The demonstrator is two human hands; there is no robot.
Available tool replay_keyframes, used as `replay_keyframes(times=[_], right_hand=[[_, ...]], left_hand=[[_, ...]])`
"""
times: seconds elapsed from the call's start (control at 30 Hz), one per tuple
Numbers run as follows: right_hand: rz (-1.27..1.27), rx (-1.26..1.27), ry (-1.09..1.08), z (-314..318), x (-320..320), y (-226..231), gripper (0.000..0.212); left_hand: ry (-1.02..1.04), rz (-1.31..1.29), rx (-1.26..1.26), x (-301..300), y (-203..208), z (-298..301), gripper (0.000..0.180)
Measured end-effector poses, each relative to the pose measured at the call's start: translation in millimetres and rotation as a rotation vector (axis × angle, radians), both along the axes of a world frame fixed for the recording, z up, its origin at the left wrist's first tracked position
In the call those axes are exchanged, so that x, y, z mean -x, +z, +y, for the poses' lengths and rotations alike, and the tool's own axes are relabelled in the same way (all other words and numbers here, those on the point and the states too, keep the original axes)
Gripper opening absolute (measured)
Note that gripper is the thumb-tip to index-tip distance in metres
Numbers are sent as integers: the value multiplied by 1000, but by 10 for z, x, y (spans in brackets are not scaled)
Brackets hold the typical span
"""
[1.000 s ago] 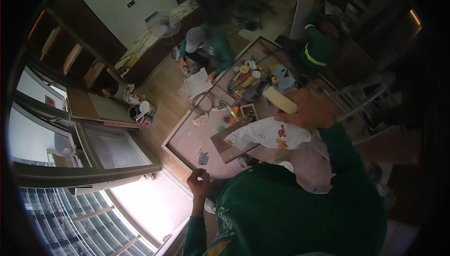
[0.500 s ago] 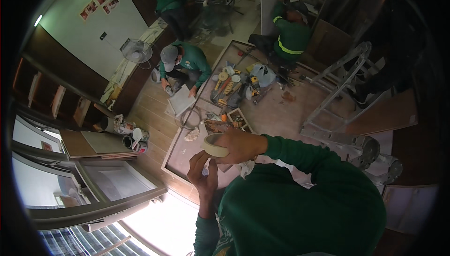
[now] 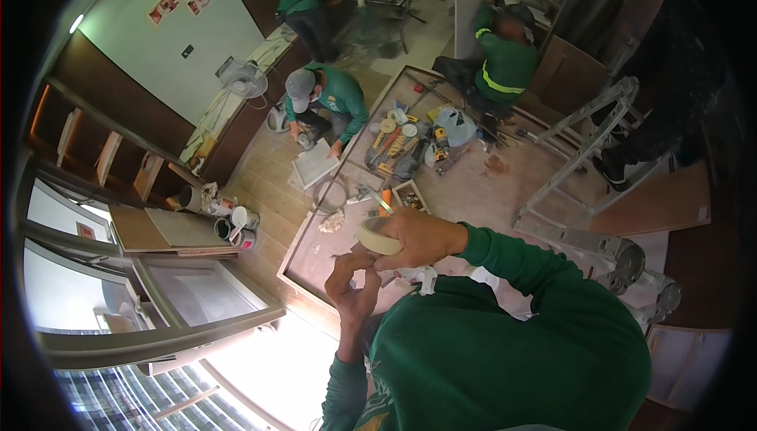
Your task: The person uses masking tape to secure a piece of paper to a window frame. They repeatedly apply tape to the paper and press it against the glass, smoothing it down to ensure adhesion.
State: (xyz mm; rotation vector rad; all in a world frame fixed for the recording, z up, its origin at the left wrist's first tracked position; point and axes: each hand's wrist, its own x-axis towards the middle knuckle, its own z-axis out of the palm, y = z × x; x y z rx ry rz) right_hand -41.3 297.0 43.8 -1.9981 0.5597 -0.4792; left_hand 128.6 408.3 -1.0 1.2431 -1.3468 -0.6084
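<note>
My right hand point(image 3: 426, 239) is closed around a roll of cream masking tape point(image 3: 372, 237), tilted with its hollow core showing. Just below the roll, my left hand point(image 3: 352, 289) has thumb and forefinger bent together in a pinch, close to the right hand's fingertips. Whatever sits between those left fingers is too small to make out. Both hands hover above the near part of a broad, low-rimmed board point(image 3: 465, 194). A crumpled white scrap point(image 3: 423, 279) shows beside my right forearm.
Hand tools point(image 3: 398, 147), a yellow-black drill point(image 3: 441, 143) and a plastic bag point(image 3: 456, 126) lie on the board. A stepladder point(image 3: 579, 155) stands right, with a person's legs beside it. One co-worker point(image 3: 327, 100) crouches over a white panel point(image 3: 317, 164); another point(image 3: 501, 64) sits beyond. Paint cans point(image 3: 243, 222) stand left.
The whole view has shifted slightly, moving the surroundings rightward in the picture. My left fingers have curled into a tighter pinch beneath the roll, which stays in my right hand.
</note>
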Motion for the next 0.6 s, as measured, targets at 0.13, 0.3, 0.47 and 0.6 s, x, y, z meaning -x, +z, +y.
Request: replay_keyframes(times=[0.13,0.3,0.47,0.6], right_hand=[[-34,146,-35,25,-54,-96,24],[-65,174,32,-72,14,86,21],[41,72,46,-229,338,390,22],[57,11,52,-295,517,400,22]], left_hand=[[60,-58,18,55,49,-22,16],[100,-186,73,32,37,16,16],[82,-195,22,50,-73,88,14],[87,-238,24,77,-214,126,12]])
